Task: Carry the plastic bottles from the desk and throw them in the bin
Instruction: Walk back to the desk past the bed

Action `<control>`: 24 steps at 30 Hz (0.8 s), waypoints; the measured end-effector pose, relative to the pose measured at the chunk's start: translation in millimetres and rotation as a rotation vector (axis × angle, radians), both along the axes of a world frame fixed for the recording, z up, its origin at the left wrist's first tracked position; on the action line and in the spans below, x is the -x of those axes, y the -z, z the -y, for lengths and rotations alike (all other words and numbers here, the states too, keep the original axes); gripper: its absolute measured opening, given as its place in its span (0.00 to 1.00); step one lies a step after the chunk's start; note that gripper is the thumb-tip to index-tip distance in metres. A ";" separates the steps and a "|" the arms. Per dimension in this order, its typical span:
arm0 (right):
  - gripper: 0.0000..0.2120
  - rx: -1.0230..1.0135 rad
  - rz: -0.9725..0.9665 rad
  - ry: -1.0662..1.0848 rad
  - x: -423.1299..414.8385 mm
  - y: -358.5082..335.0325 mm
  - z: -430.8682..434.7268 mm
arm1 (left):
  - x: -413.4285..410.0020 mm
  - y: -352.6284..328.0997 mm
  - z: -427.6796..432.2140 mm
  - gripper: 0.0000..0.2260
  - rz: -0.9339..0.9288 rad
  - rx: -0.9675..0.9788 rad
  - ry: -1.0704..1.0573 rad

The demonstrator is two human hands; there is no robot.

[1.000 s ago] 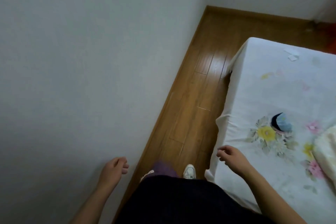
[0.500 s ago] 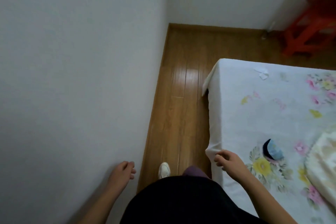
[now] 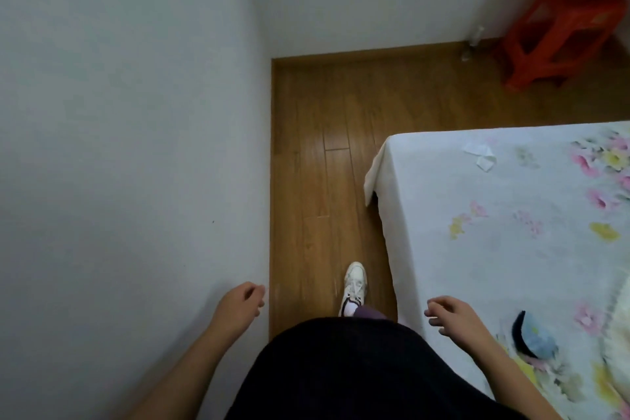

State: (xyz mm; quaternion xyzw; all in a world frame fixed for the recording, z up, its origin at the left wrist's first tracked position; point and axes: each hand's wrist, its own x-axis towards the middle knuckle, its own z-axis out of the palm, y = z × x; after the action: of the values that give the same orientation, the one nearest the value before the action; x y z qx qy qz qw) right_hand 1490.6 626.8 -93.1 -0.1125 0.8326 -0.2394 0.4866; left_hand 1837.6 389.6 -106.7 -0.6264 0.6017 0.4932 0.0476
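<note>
No plastic bottle, desk or bin is in view. My left hand (image 3: 238,305) hangs close to the white wall at the lower left, its fingers loosely curled and holding nothing. My right hand (image 3: 455,317) hovers over the near edge of the bed, fingers relaxed and slightly bent, also holding nothing. My white shoe (image 3: 354,285) steps on the wooden floor between the two hands.
A white wall (image 3: 136,147) runs along the left. A bed with a flowered white sheet (image 3: 477,232) fills the right, with a small blue and black item (image 3: 531,334) and paper scraps (image 3: 480,155) on it. A narrow strip of wooden floor (image 3: 324,164) lies between. A red plastic stool (image 3: 559,27) stands far right.
I have walked forward along the gap between wall and bed. The view turned right, showing the far wall and red stool. My right hand moved off the bed's corner and its fingers loosened.
</note>
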 end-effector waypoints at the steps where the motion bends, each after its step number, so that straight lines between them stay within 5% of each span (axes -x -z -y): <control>1: 0.07 -0.002 0.001 -0.035 11.9 -2.0 26.3 | 3.4 0.8 13.4 0.12 0.017 -0.011 -0.032; 13: 0.12 0.187 -0.026 -0.431 124.1 -31.3 356.0 | 61.2 18.9 184.5 0.12 0.040 -0.002 -0.394; 19: 0.08 0.141 -0.032 -0.309 180.1 -21.6 442.4 | 129.9 28.7 319.9 0.10 0.015 -0.060 -0.373; 24: 0.05 0.089 -0.048 -0.095 229.4 -17.5 480.8 | 226.0 7.6 440.1 0.11 -0.002 -0.047 -0.071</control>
State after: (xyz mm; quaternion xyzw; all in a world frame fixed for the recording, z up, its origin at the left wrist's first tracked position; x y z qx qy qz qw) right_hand 1261.1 146.0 -75.7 -0.1794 0.8262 -0.2501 0.4718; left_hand 1611.6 -50.5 -114.3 -0.6456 0.5676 0.5090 0.0443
